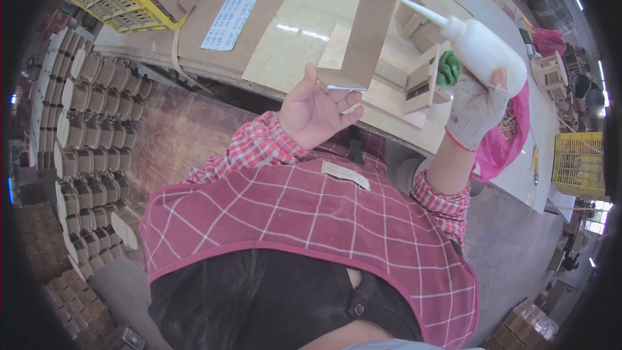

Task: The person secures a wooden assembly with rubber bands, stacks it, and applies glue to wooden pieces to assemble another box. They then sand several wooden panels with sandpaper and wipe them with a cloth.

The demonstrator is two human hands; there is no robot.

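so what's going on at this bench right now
A person in a red checked apron holds a flat brown board panel up by its lower edge with the bare left hand. The right hand, in a white knit glove, grips a white squeeze bottle with a long nozzle, its tip at the panel's top edge. Small wooden frame pieces sit on the pale worktable behind, and stacks of round brown parts fill the left side.

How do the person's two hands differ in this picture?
The left hand is bare; the right hand wears a white knit glove. The left hand holds a flat brown board by its lower edge, palm toward the camera; the right hand grips a white glue bottle whose nozzle points at the board's top. Both are raised above the table, and both arms have red checked sleeves.
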